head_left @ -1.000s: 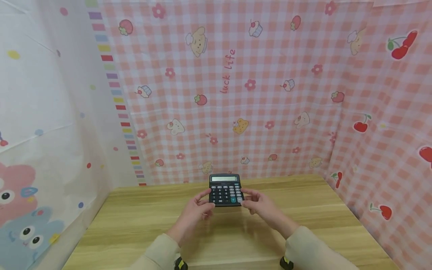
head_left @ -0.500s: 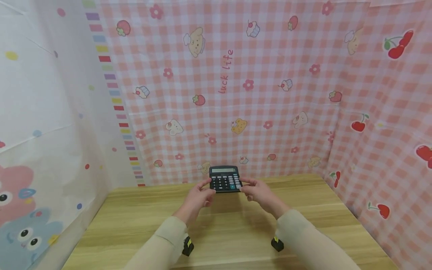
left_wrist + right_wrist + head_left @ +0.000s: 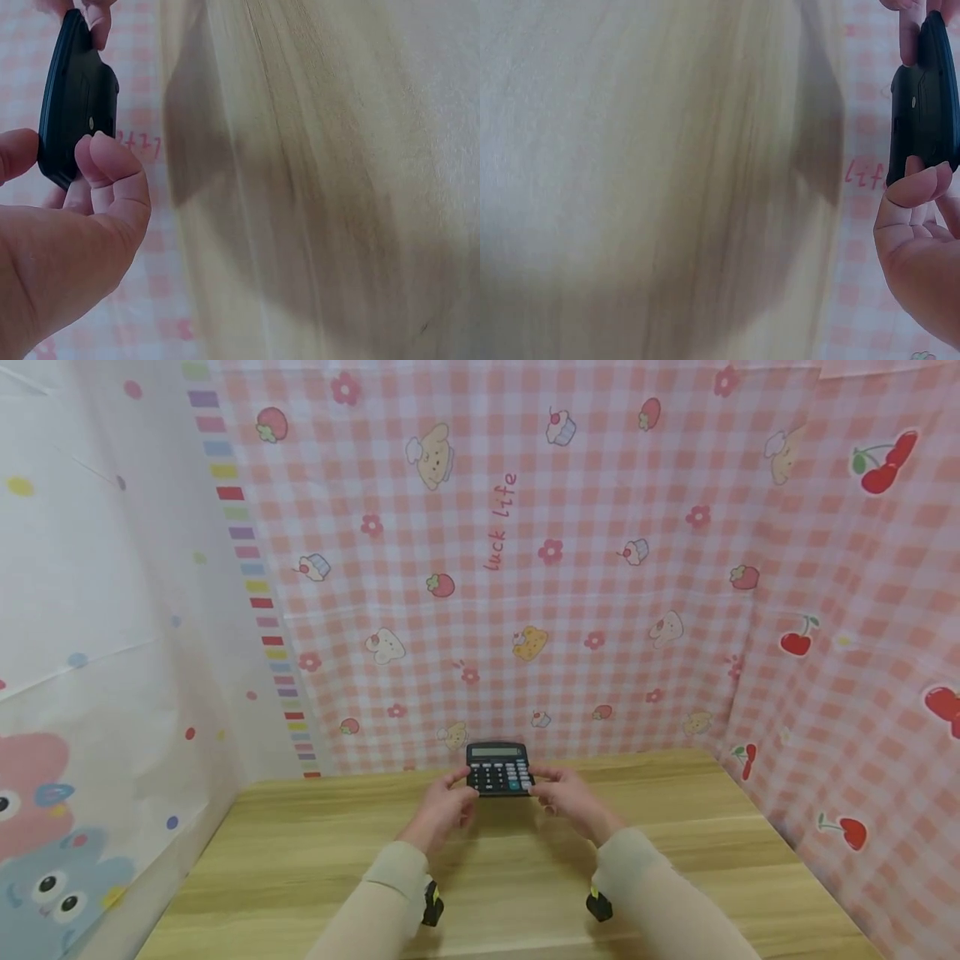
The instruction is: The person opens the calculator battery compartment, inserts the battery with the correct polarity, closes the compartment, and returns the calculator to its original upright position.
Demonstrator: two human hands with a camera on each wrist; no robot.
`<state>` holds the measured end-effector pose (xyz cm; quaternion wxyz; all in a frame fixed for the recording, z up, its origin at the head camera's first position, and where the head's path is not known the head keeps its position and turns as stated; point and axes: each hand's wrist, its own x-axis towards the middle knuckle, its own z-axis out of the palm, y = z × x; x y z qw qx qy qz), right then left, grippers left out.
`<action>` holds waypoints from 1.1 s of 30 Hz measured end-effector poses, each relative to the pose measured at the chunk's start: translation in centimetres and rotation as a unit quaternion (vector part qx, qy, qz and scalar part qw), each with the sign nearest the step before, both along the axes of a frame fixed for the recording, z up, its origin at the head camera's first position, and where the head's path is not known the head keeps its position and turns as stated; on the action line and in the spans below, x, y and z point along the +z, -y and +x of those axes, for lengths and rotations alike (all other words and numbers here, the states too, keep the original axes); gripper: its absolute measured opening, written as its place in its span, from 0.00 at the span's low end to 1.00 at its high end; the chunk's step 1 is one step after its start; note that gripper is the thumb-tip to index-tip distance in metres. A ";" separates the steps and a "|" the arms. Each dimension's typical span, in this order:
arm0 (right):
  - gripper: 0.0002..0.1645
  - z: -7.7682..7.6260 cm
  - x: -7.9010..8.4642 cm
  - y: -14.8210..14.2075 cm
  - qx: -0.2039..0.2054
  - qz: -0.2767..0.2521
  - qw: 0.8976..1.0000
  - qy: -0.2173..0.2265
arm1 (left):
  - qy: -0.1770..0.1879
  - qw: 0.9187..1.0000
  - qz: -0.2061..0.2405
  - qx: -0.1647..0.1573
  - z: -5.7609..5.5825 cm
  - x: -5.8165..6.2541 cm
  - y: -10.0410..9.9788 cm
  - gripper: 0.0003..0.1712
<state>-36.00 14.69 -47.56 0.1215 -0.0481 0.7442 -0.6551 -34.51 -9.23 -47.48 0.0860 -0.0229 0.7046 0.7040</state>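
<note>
A black calculator (image 3: 498, 770) with grey keys and one teal key is held up by both hands near the table's back edge, its display at the top. My left hand (image 3: 442, 806) grips its left side, thumb toward the front and fingers behind. On the opposite side my right hand (image 3: 570, 795) pinches the right edge the same way. From the left wrist view the calculator (image 3: 79, 97) appears edge-on, its dark back raised off the wood. The right wrist view shows the back of the calculator (image 3: 922, 112) with fingertips curled against it.
The wooden table (image 3: 315, 852) spreads below and around both forearms. Behind it hangs a pink checked cloth (image 3: 480, 610) with printed figures, and a white patterned cloth (image 3: 150, 610) closes the left side. Dark wrist devices (image 3: 432, 903) sit under the sleeves.
Both hands have carried the calculator away from the body toward the back cloth; it rose in view, then came down slightly. The wrists have drawn closer together. Both grips are kept.
</note>
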 end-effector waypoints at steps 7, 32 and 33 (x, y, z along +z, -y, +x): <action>0.34 -0.6 -2.0 0.2 0.002 0.019 1.000 0.003 | 0.018 1.000 -0.003 0.005 -0.2 -1.2 0.0 0.41; 0.34 -0.6 -4.3 1.3 -0.030 0.039 0.999 0.011 | 0.042 0.997 -0.053 0.036 -0.2 -3.5 0.1 0.36; 0.34 -0.5 -4.4 1.4 -0.031 0.043 0.999 0.005 | 0.041 0.997 -0.058 0.040 -0.3 -3.7 0.1 0.36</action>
